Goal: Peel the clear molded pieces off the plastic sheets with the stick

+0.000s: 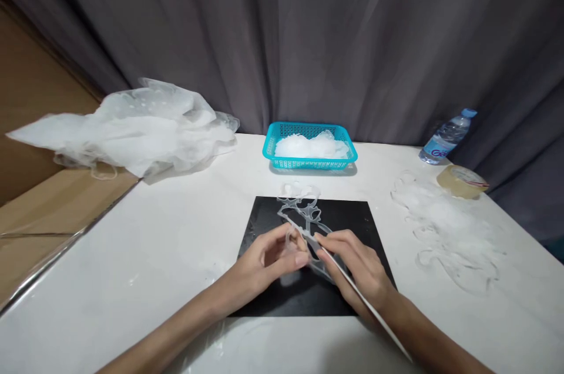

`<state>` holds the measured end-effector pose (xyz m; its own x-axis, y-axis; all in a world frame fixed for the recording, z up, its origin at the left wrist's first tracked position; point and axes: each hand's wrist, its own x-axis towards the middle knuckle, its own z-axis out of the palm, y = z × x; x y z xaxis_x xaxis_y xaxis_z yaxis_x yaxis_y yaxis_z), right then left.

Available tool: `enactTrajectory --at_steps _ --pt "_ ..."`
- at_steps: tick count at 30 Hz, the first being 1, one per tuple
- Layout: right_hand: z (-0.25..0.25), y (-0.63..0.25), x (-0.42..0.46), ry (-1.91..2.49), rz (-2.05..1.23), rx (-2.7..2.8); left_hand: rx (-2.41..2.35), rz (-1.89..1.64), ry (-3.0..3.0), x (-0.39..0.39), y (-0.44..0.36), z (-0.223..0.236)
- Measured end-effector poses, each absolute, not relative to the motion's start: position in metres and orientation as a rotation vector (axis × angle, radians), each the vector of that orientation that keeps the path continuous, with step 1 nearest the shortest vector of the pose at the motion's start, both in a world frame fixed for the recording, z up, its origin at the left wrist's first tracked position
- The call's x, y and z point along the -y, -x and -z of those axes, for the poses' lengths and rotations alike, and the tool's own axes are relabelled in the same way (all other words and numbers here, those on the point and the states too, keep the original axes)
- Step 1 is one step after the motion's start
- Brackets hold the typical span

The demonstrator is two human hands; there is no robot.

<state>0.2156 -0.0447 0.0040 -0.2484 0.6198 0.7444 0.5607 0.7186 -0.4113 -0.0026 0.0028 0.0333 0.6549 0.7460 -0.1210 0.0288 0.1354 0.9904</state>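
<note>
Over a black mat (268,297) both hands meet at a translucent, lace-like plastic piece (304,209) with curved cut-outs. My left hand (268,256) is closed on the edge of this piece, thumb and fingers pinching it. A slim white stick-like tool (365,303) with a flat greyish tip lies in my right hand (359,262), whose fingers are closed around it. The tip touches or nearly touches the plastic piece beside my left fingertips. What kind of tool it is I cannot make out. Part of the piece is hidden behind the fingers.
A turquoise basket (308,164) behind the mat holds white translucent pieces. At left, a heap of white translucent sheets (150,127) rests partly on a cardboard box (53,204). Thin scraps (449,233), a tape roll (462,181) and a water bottle (447,138) are at right.
</note>
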Motion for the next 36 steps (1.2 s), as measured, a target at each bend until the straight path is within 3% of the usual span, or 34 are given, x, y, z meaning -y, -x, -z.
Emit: enactTrajectory --at_steps 15,24,31,36 --pt "-0.01 -0.215 0.042 0.873 0.249 2.083 -0.828 -0.727 -1.523 -0.005 0.008 -0.035" --pt "-0.01 -0.227 0.037 1.088 -0.04 1.763 -1.006 -0.924 -1.514 -0.002 0.005 -0.024" --pt "-0.005 -0.256 0.0 1.302 -0.526 0.916 -1.133 -0.869 -1.327 -0.009 0.001 -0.019" --pt "-0.016 -0.258 0.004 1.185 -0.736 1.105 -1.137 -0.725 -1.516 -0.011 0.006 -0.026"
